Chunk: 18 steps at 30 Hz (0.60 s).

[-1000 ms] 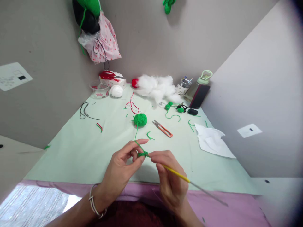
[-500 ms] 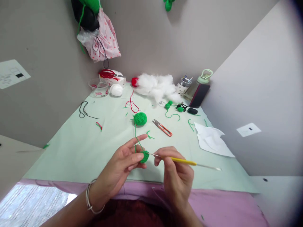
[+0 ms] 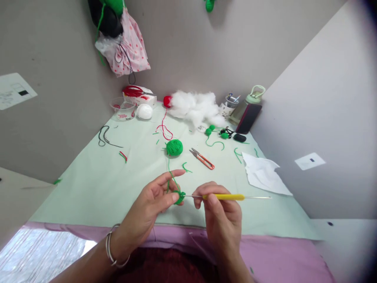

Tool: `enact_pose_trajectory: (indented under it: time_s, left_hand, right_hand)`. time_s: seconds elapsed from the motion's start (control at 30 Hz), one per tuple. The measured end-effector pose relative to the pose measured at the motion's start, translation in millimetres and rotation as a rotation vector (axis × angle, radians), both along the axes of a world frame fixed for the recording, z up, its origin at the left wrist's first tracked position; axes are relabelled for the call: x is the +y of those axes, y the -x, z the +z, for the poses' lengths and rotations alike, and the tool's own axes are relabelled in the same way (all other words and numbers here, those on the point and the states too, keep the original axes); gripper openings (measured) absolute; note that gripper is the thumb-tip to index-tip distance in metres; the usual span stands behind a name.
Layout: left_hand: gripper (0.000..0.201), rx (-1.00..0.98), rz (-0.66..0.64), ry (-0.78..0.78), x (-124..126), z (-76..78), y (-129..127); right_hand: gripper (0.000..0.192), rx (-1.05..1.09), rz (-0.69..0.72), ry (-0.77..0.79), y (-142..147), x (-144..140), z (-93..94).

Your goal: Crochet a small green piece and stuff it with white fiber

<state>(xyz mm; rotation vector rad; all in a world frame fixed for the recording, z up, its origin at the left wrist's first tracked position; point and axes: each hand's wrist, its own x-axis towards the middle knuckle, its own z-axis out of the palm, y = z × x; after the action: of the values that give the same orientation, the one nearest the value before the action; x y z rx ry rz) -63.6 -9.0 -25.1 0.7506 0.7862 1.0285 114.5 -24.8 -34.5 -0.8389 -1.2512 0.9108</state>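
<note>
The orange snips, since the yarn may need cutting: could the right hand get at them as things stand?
Probably yes: the orange snips lie in the open beyond the right hand, but it holds the crochet hook.

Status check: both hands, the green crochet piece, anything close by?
Left hand pinching green crochet piece, yarn over forefinger. Right hand gripping yellow crochet hook, tip in the piece. Yarn ball and snips beyond, apart.

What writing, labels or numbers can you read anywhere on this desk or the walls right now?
None can be read.
Paper sheet on the left wall: a black mark and faint lines, too blurred to read.
White tag on the right wall: a small dark mark, no legible text.
White box under the red scissors: red print, too small.
Clear bowl: red marks, unreadable.
</note>
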Motion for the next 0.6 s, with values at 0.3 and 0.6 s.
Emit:
enact_pose_trajectory:
  time_s: [0.3,0.6]
  left_hand:
    - [0.045,0.025,0.049,-0.053,-3.3,-4.8,-7.0]
    - [0.039,-0.176,0.01,0.203,3.6,-1.3,-6.3]
  right_hand:
    - [0.027,-0.292,-0.068,-0.128,9.1,-0.4,-4.0]
    - [0.031,-0.296,-0.143,-0.157,4.0,-0.6,-8.1]
